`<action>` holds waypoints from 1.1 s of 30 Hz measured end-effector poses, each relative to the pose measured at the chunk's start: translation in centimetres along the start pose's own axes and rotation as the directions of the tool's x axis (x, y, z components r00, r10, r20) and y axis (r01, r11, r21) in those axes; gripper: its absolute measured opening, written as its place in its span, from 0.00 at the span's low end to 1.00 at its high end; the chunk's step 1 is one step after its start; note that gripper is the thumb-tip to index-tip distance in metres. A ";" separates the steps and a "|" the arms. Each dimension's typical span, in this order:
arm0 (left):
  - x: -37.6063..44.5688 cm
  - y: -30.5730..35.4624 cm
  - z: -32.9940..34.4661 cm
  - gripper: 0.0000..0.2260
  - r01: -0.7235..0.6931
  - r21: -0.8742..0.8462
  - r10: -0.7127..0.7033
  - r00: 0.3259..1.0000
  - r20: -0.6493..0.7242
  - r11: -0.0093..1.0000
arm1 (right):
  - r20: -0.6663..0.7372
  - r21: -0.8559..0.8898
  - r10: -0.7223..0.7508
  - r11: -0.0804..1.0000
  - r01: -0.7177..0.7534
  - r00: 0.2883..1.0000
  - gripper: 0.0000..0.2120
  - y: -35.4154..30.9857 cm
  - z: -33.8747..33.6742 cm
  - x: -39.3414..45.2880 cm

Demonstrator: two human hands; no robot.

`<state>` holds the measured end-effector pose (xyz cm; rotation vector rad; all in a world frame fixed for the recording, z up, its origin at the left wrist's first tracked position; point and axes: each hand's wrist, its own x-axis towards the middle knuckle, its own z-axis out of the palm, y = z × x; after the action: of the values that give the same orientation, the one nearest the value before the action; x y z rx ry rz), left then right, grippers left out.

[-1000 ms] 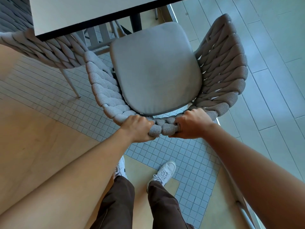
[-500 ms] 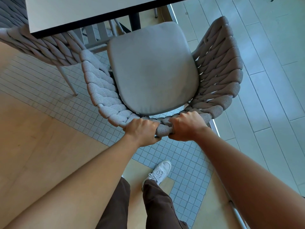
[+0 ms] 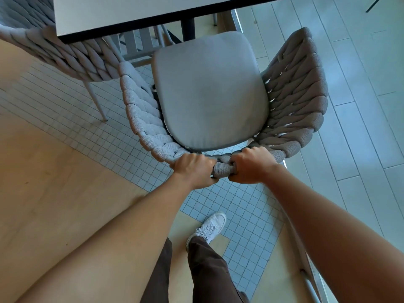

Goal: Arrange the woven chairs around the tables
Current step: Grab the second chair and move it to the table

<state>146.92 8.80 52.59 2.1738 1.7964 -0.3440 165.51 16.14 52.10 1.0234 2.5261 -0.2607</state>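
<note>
Both the left hand [image 3: 193, 169] and right hand [image 3: 251, 166] clench the woven chair [image 3: 207, 90] by its back rail, the counter [image 3: 140, 12] straight ahead past the seat.

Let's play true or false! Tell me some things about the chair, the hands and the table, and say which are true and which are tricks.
1. Both hands hold the top of the chair back: left hand, right hand, woven chair. True.
2. The seat cushion is bright red. False: it is grey.
3. Another woven chair stands to the left, partly under the table. True.
4. A cup stands on the table. False: no cup shows on the visible part.
5. The person wears a white shoe. True.
</note>
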 end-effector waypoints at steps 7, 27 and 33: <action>-1.9 -2.3 -2.9 0.23 -0.100 -0.125 0.113 0.989 0.100 0.987 | 0.457 0.219 -0.073 0.975 -0.032 0.887 0.27 -0.8 -4.5 0.5; -12.8 -26.8 -9.5 0.30 0.186 -0.216 -0.223 0.961 -0.162 0.958 | -0.069 0.126 -0.078 0.988 0.086 0.995 0.47 -18.1 -20.6 10.3; -16.9 -36.1 -11.1 0.33 0.276 -0.223 -0.319 0.929 -0.187 0.935 | -0.110 0.083 -0.090 0.992 0.099 0.990 0.47 -24.9 -25.1 16.0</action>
<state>108.20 3.86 66.29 1.8660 2.1883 0.0131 130.30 16.22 68.39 0.9751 2.6851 -0.3572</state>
